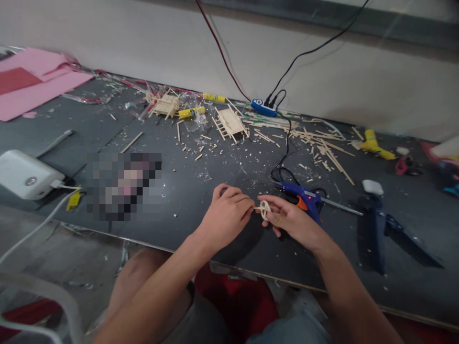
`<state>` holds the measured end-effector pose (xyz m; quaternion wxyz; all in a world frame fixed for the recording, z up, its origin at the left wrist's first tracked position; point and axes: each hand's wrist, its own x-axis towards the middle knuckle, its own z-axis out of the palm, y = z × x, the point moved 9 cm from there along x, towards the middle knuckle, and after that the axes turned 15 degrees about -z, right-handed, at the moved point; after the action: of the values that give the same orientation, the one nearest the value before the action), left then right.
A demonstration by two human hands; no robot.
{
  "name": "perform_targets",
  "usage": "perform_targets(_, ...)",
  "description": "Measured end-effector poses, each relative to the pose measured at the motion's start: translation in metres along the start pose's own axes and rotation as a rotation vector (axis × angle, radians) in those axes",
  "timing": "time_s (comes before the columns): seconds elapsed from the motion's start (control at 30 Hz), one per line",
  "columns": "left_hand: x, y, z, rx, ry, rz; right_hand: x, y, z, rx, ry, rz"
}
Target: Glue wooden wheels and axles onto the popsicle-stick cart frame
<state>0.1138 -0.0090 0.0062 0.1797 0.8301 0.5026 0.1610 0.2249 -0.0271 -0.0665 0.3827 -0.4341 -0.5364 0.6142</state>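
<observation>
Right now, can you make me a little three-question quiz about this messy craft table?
1. True or false: the left hand and right hand both pinch a small wooden ring.
2. What lies just behind the right hand? A) blue glue gun B) teapot C) book
3. Fill in: the pink sheets lie at the far ____ of the table.

Key: 1 true; 2 A; 3 left.
</observation>
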Motion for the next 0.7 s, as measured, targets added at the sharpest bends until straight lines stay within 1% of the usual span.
perform_targets(0.23, 0.000, 0.000, 0.000, 0.007, 0.013, 0.005, 0.000, -0.002, 0.001, -0.006, 0.017, -0.002)
perform_targets(0.4, -0.001, 0.000, 0.003, 0.001, -0.043, -0.008, 0.001, -0.003, 0.001, -0.017, 0.016, 0.008)
perform_targets(0.47, -0.002, -0.001, 0.001, -0.019, -0.061, -0.009, 0.001, -0.003, 0.001, -0.015, 0.019, 0.011)
perform_targets(0.57, -0.002, -0.011, -0.006, -0.049, -0.105, -0.040, 0.001, -0.003, 0.001, -0.008, 0.021, 0.019)
perform_targets(0.7, -0.005, -0.041, -0.016, -0.082, -0.201, -0.114, 0.002, -0.001, 0.000, -0.007, 0.033, 0.025)
